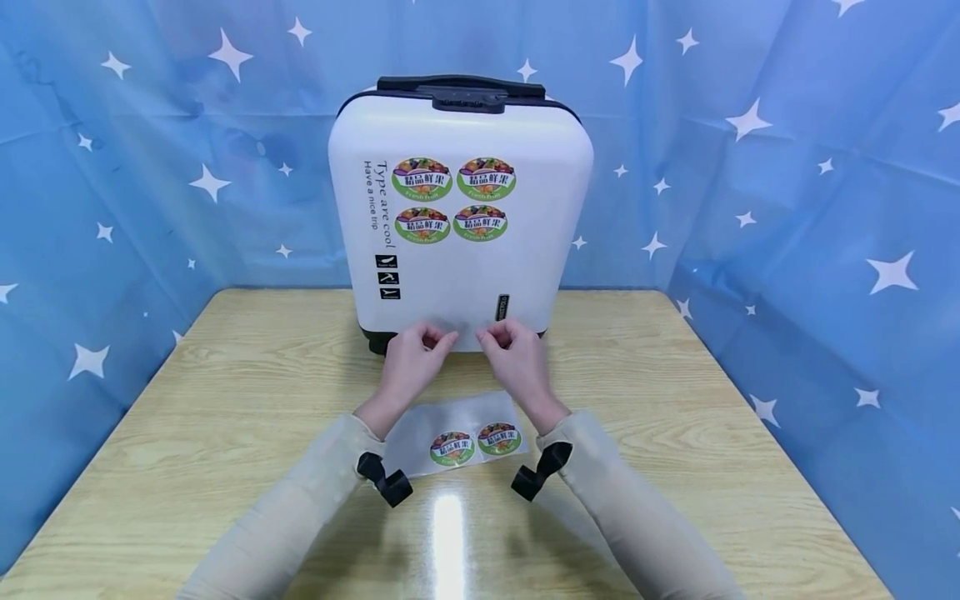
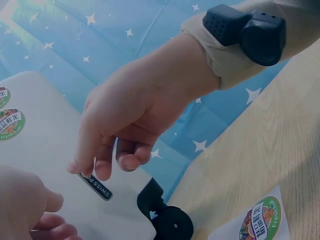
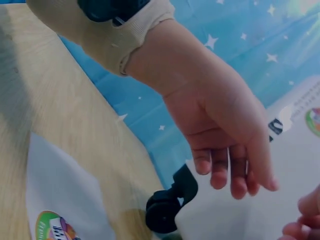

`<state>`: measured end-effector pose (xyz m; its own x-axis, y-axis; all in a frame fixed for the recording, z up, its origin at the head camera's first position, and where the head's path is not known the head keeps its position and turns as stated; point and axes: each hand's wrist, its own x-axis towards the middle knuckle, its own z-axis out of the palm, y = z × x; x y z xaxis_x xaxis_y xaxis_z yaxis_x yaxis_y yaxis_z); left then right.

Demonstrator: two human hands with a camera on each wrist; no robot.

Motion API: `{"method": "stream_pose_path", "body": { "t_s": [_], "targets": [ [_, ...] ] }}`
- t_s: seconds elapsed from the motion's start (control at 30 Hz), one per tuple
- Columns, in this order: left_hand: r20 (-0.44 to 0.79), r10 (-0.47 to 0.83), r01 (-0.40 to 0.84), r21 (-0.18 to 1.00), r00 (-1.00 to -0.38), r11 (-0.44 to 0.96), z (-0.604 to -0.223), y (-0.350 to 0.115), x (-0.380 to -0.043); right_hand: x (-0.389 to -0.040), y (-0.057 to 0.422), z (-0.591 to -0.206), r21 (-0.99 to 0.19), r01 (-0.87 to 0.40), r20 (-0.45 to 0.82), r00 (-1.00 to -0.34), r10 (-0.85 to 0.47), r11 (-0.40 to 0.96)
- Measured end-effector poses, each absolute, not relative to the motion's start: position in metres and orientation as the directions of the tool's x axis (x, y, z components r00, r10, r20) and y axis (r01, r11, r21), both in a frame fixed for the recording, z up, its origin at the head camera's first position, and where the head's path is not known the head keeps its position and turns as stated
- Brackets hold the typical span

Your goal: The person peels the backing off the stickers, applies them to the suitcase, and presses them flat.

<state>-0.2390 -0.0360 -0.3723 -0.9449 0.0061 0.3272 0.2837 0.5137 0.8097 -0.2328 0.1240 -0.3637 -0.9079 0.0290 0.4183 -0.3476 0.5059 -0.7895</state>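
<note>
A white suitcase (image 1: 465, 275) stands upright, with four oval fruit stickers (image 1: 422, 181) on its front in two rows. My left hand (image 1: 412, 358) is at its lower front, fingers loosely bent and thumb forward. Opposite it, my right hand (image 1: 517, 358) is posed the same way, just below a small dark label (image 1: 502, 307). A narrow gap separates the two hands' tips, and nothing shows between the fingers of either hand in the wrist views. Beneath the wrists, a pale backing sheet (image 1: 442, 417) bearing two more fruit stickers (image 1: 452, 448) lies on the table.
The wooden table (image 1: 247, 392) carries the suitcase at its far side. A blue curtain with white stars (image 1: 180, 175) hangs behind and along both sides. On the suitcase are a black top handle (image 1: 461, 83), printed lettering (image 1: 380, 200) and a black wheel (image 2: 172, 222).
</note>
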Motion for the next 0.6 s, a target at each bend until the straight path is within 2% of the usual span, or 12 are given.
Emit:
{"method": "stream_pose_path", "body": {
  "t_s": [0.23, 0.43, 0.6],
  "targets": [
    [0.334, 0.024, 0.296, 0.799, -0.942, 0.524, -0.362, -0.035, -0.243, -0.246, 0.126, -0.340, -0.818, -0.367, 0.430, -0.902, 0.047, 0.443],
    [0.422, 0.018, 0.369, 0.771, -0.907, 0.519, -0.331, -0.033, -0.253, -0.257, 0.128, -0.309, -0.826, -0.340, 0.419, -0.904, 0.086, 0.449],
    [0.435, -0.015, 0.366, 0.775, -0.900, 0.514, -0.311, -0.030, -0.261, -0.268, 0.129, -0.292, -0.828, -0.324, 0.424, -0.896, 0.134, 0.458]
  ]
}}
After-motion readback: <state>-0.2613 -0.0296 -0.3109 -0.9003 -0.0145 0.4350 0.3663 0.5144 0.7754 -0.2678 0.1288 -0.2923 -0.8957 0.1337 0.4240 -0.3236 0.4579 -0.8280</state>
